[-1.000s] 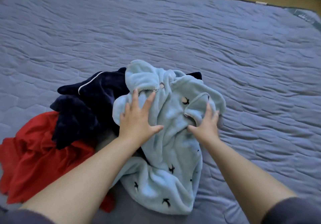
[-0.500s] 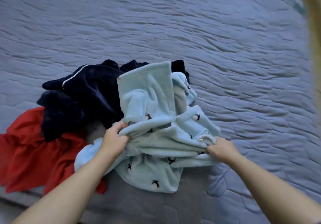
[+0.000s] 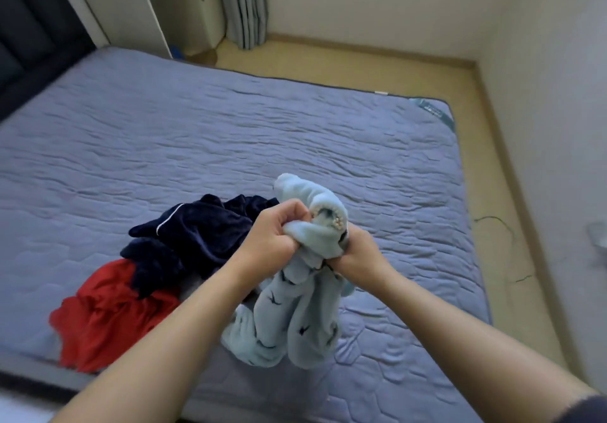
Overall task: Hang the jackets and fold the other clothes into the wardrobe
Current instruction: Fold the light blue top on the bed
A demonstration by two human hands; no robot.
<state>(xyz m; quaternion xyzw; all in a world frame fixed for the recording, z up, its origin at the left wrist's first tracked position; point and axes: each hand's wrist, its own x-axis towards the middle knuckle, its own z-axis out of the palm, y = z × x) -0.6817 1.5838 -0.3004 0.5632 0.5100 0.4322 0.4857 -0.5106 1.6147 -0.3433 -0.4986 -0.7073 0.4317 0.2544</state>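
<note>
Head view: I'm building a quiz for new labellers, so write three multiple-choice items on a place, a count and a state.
1. Where is the red garment? A. on the floor B. on the bed, beside the navy garment C. in a drawer
2. How many garment colours show? A. one B. five C. three
3. The light blue fleece is A. bunched, held by both hands B. folded flat C. on a hanger
Answers: B, it lies at the bed's near left; C, red, navy and light blue; A, the left hand and right hand curl round its top.
</note>
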